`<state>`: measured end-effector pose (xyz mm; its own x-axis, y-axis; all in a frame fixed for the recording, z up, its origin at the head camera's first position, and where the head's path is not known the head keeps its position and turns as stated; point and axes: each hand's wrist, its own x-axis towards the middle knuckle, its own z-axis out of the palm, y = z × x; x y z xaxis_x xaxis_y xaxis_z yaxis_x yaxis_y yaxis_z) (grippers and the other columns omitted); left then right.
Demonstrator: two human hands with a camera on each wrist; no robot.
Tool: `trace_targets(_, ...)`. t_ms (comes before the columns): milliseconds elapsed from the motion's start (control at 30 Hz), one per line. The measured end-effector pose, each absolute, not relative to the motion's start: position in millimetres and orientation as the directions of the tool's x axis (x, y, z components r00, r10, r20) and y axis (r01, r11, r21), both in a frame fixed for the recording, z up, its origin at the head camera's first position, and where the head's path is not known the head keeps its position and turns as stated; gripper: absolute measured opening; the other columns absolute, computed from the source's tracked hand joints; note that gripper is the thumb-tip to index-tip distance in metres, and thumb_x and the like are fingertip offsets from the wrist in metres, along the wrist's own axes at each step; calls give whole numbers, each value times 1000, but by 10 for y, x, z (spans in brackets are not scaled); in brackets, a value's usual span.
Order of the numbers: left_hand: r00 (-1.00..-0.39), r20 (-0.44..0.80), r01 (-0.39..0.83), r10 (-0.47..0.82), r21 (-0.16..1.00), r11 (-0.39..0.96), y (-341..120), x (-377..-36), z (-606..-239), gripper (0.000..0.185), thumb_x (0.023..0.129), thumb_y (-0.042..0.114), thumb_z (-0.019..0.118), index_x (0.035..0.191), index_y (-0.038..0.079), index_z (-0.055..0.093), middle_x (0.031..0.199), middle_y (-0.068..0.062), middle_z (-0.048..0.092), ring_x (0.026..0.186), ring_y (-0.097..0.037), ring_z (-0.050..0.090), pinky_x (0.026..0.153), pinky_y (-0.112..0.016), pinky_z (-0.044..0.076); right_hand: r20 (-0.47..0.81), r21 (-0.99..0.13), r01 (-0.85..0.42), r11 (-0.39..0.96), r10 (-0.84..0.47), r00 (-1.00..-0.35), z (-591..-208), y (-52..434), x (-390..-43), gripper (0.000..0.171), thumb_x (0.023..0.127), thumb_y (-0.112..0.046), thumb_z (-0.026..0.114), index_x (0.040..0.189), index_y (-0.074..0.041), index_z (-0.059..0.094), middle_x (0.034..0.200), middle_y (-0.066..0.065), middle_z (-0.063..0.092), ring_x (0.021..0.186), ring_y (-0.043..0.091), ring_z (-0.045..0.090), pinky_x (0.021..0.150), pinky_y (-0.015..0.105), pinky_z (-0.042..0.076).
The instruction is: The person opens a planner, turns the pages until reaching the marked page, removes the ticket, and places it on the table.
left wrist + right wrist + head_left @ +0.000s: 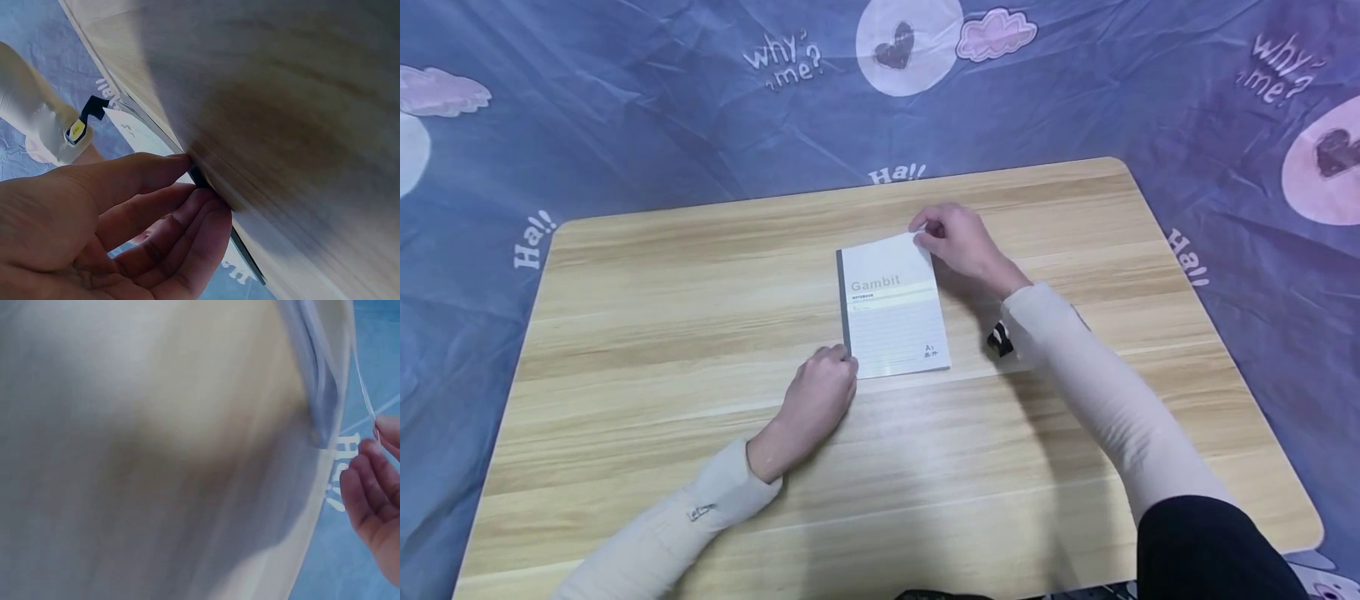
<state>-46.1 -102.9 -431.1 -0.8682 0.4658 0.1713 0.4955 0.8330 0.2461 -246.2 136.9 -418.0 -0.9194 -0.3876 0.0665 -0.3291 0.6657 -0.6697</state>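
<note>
A white notebook marked "Gambit", with a dark spine along its left side, lies on the wooden table. At its lower left corner, my left hand holds the spine edge between thumb and curled fingers. The left wrist view shows these fingers closely around the dark spine. My right hand pinches the upper right corner of the cover. In the right wrist view, a thin raised sheet runs to the right hand's fingertips, apart from the blurred pages below.
The light wooden table has rounded corners. A blue printed cloth hangs behind it and at both sides. A small black device sits at the right wrist, under the pale sleeve.
</note>
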Motion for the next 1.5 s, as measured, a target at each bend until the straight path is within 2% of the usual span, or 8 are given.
trace_targets(200,-868,169,496,467,235,836,-1032,-469,-4307,9,86,-7,64,83,-5,73,81,-13,65,69,-24,62,61,-34,57,-22,-843,-151,516,-315,-949,-4024,1318,-2490,15,96,-14,69,107,-5,72,89,10,68,74,26,61,65,33,52)
trace_targets(367,-867,164,497,470,234,836,-1046,-477,-4313,10,88,-6,64,84,-5,73,80,-12,65,68,-23,61,61,-33,56,-62,-959,-33,281,-321,-945,-3938,1255,-2493,21,94,-14,72,107,2,72,91,15,71,70,23,65,75,46,57)
trace_targets(700,-882,138,469,451,349,811,-1130,-445,-4327,5,90,5,72,89,1,74,77,-7,62,68,-21,58,64,-36,54,-99,-991,69,110,-289,-952,-3845,1032,-2507,19,91,-16,76,103,-2,73,98,14,71,72,21,66,71,34,58)
trace_targets(833,-885,228,467,407,436,770,-1193,-427,-4247,23,88,14,78,103,-2,76,83,-8,66,73,-20,62,72,-38,55,-113,-993,103,52,-275,-955,-3786,930,-2529,16,92,-11,74,103,0,72,97,16,71,69,21,66,68,32,58)
trace_targets(933,-841,399,532,365,493,688,-1189,-434,-4102,37,85,20,82,111,-4,73,90,-10,68,80,-22,64,77,-38,55,-124,-992,125,16,-277,-953,-3740,846,-2549,14,92,-9,73,102,1,72,96,17,70,67,21,67,72,37,59)
trace_targets(1133,-638,686,740,351,419,525,-1017,-451,-3857,39,88,22,79,120,0,70,92,-8,69,84,-22,65,78,-35,55,-91,-993,108,-43,-289,-953,-3690,714,-2552,11,93,-4,72,100,3,72,91,17,70,63,20,67,66,34,59)
trace_targets(1233,-590,728,772,350,381,509,-964,-449,-3838,28,89,13,76,113,-1,73,90,-8,69,82,-22,65,76,-33,56,-78,-993,99,-60,-293,-953,-3683,678,-2538,9,93,-3,70,99,4,72,91,17,70,62,20,67,63,32,59)
trace_targets(1500,-563,758,776,329,348,526,-991,-432,-3898,16,92,7,72,105,-1,76,90,-10,73,79,-23,68,76,-32,57,-73,-995,91,-51,-289,-955,-3667,658,-2511,10,94,-2,69,100,5,71,88,18,69,62,21,66,62,32,59)
